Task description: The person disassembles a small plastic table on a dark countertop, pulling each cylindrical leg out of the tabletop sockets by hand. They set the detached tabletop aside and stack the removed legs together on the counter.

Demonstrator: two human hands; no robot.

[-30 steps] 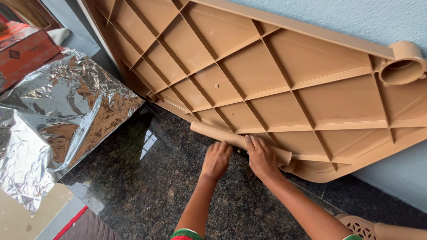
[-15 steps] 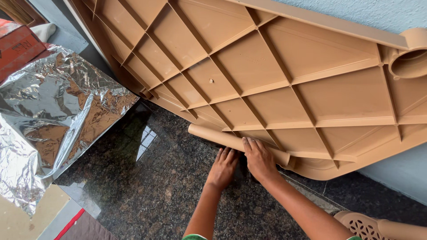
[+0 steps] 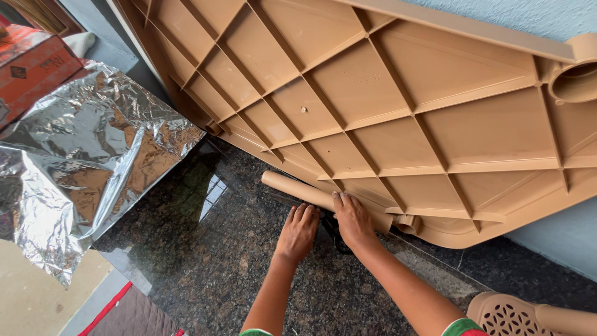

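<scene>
A large tan plastic table top [image 3: 398, 118] leans upside down against the wall, its ribbed underside facing me. A tan plastic tube, a table leg [image 3: 298, 190], lies on the dark granite floor [image 3: 205, 249] along the top's lower edge. My right hand [image 3: 351, 219] rests on this leg with its fingers bent over it. My left hand [image 3: 298, 231] lies flat on the floor just beside the leg, fingertips touching it. A dark object shows between my hands; I cannot tell what it is.
Crumpled silver foil [image 3: 81, 155] covers something at the left, with a red box [image 3: 34, 62] behind it. A perforated tan plastic piece [image 3: 528, 314] lies at the bottom right. A round leg socket [image 3: 575, 78] sits at the top's upper right corner.
Both hands have stayed at the leg. The view has shifted slightly, and the leg's free end now shows further out from under the table top.
</scene>
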